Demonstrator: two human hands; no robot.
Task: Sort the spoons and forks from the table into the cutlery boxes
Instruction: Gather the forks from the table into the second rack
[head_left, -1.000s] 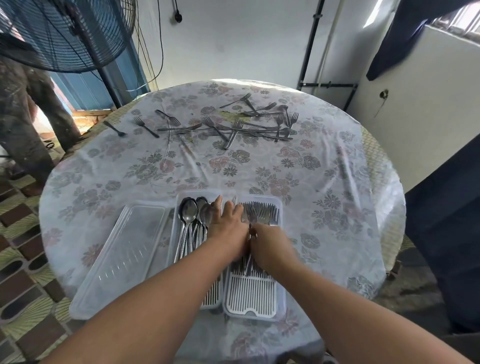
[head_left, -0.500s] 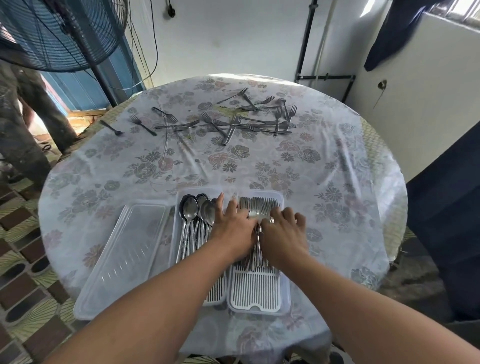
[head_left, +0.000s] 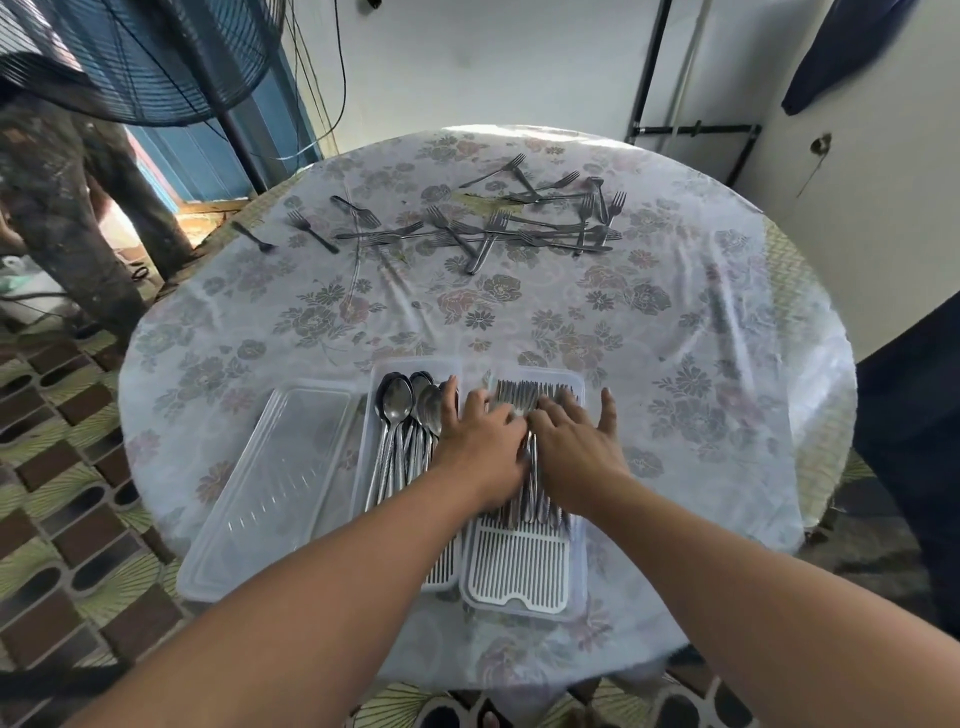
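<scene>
Floral tablecloth (head_left: 675, 322) covers round table; black fan (head_left: 130, 57) behind, white wall (head_left: 493, 67)

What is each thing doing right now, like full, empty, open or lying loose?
Fork box: holds forks, lid off.
Spoon box: holds spoons, lid off.
Clear lid: lying empty beside the boxes.
Loose forks: scattered, unsorted.
Left hand: flat on forks.
Right hand: flat on forks.

Table (head_left: 701, 364): loose forks (head_left: 498, 228), cutlery boxes (head_left: 524, 571).
</scene>
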